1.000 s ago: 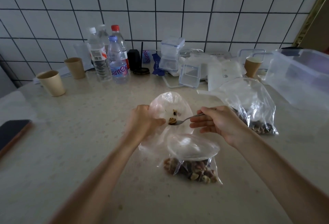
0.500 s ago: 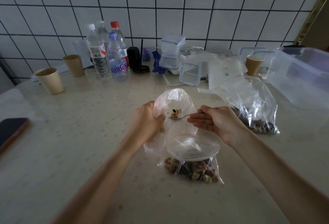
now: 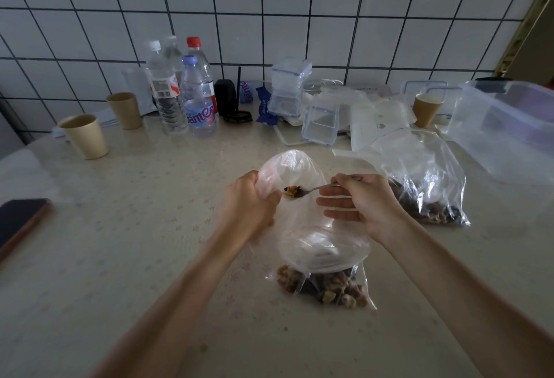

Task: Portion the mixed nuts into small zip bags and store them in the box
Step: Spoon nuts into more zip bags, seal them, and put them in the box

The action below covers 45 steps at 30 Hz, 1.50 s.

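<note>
My left hand [image 3: 250,203] grips the left edge of a clear zip bag [image 3: 314,245] and holds its mouth wide open. The bag's bottom, with mixed nuts [image 3: 326,287] in it, rests on the table. My right hand [image 3: 362,200] pinches a metal spoon [image 3: 311,190] by the handle. The spoon's bowl, heaped with nuts, hovers just inside the open mouth, close to my left thumb. A second clear bag of nuts [image 3: 428,185] lies to the right. A big clear plastic box [image 3: 506,128] stands at the far right.
Several water bottles [image 3: 183,92] and two paper cups [image 3: 84,136] stand at the back left, a third cup [image 3: 425,109] at the back right. Small clear lidded containers [image 3: 319,121] and loose plastic sit by the tiled wall. A dark phone [image 3: 21,221] lies at the left edge.
The loaded spoon has stayed at the bag's mouth, shifting slightly. My left hand has pulled the bag's opening a little wider and higher.
</note>
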### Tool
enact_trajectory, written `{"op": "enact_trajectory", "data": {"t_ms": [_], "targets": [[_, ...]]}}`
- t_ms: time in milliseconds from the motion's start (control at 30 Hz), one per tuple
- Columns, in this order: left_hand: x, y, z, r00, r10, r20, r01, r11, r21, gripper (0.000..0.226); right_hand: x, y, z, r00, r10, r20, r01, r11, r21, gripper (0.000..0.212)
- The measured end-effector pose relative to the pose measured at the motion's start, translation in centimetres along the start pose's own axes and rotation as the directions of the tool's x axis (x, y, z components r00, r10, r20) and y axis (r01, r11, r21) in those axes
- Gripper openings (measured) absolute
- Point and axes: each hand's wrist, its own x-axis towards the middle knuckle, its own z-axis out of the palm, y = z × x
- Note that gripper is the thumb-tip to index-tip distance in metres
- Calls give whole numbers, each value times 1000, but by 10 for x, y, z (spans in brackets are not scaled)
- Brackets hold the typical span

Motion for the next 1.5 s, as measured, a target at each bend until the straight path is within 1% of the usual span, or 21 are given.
{"op": "enact_trajectory", "data": {"t_ms": [67, 133, 200, 300, 433, 533, 633, 833, 967, 1167, 1400, 1500], "targets": [[-1, 3, 0, 1000, 1, -25, 1, 999, 54, 14, 1, -1, -2, 999, 0, 48, 1, 1000, -21, 21], [0, 5, 0, 999, -23, -32, 27, 991, 129, 25, 3, -2, -5, 996, 1, 94, 2, 999, -35, 21], [0, 8, 1, 997, -74, -16, 75, 985, 154, 36, 4, -2, -6, 992, 6, 130, -1, 999, -41, 21], [0, 11, 0, 993, -116, 11, 115, 990, 86, 33, 6, -2, -6, 987, 12, 158, -3, 998, -57, 21], [-1, 9, -2, 991, -122, 52, 121, 993, 10, 24, 7, 1, -4, 984, 9, 178, 2, 998, -61, 21], [0, 4, -3, 987, -138, 83, 144, 987, -71, 25, 7, 2, -1, 985, 18, 170, -10, 999, -43, 22], [0, 1, -5, 985, -153, 81, 162, 980, -117, 27, 5, 2, 1, 983, 62, 173, -64, 998, 2, 23], [3, -1, -6, 992, -119, 37, 123, 986, -112, 21, 5, 0, -2, 965, 179, 194, -203, 972, 114, 22], [4, -1, -5, 995, -101, 28, 103, 990, -95, 25, 6, 0, -6, 957, 207, 203, -236, 963, 132, 20], [3, -1, -6, 996, -85, 15, 86, 994, -61, 26, 4, -1, -11, 958, 194, 210, -228, 962, 150, 22], [1, 1, -9, 997, -73, 16, 74, 995, -66, 25, -1, -6, -16, 966, 149, 212, -187, 968, 168, 24], [4, 4, -11, 999, -52, 11, 52, 999, -8, 30, -6, -12, -22, 968, 105, 229, -141, 979, 146, 26]]}}
